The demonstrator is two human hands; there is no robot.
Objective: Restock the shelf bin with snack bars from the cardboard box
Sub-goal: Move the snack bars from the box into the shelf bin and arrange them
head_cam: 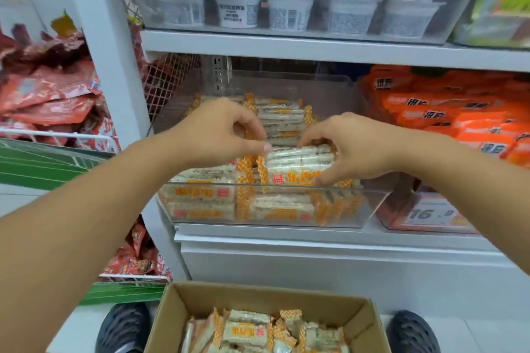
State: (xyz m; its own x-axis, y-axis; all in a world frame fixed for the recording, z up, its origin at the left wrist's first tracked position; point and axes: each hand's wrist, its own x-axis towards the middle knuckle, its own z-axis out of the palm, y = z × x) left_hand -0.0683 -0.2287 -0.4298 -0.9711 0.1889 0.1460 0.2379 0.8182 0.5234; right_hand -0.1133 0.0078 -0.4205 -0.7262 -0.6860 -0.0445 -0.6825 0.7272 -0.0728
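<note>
Snack bars (299, 165) pinched by both hands (218, 130) (348, 149) over half-filled shelf bin (266, 209); more remain in cardboard box (177, 309) at 6 o'clock

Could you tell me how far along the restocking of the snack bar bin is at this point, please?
Done: the clear shelf bin already holds several rows of snack bars, front to back. In hand: the right hand grips a bundle of bars at the front of the bin, while the left hand pinches its other end. Left: the cardboard box on the floor has more bars inside, and the bin's back looks unfilled.
</note>
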